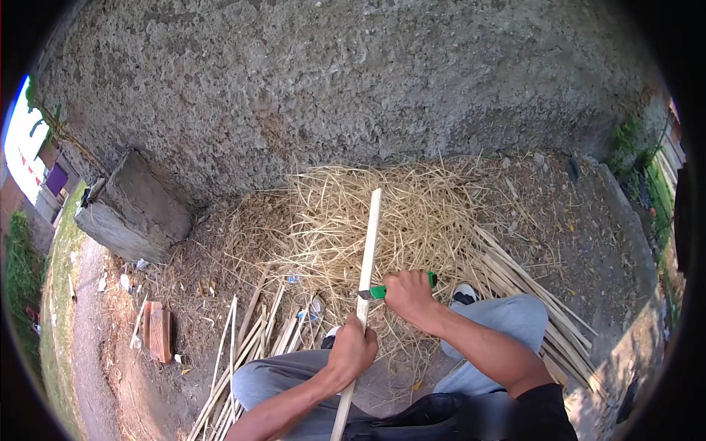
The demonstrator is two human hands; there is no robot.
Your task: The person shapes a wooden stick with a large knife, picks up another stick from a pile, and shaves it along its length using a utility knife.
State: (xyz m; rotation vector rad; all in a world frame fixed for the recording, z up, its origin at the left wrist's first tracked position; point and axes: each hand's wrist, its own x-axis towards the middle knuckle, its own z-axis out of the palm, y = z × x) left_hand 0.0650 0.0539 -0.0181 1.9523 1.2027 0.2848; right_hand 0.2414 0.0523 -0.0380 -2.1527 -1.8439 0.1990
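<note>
A long pale wooden strip (371, 242) stands slanted between the person's knees, its top end over a pile of shavings (323, 213). My left hand (351, 349) is wrapped round the strip below its middle. In my right hand (409, 298) is the green handle of a knife (377, 292), held just above and to the right of my left hand. The knife's dark blade end touches the strip. The palm side of both hands is hidden.
Wooden strips lie in bundles at the lower left (246, 345) and right (544, 309). A reddish brick (157, 332) is on the ground at left, below a concrete block (140, 209). A rough wall (368, 81) rises behind the pile.
</note>
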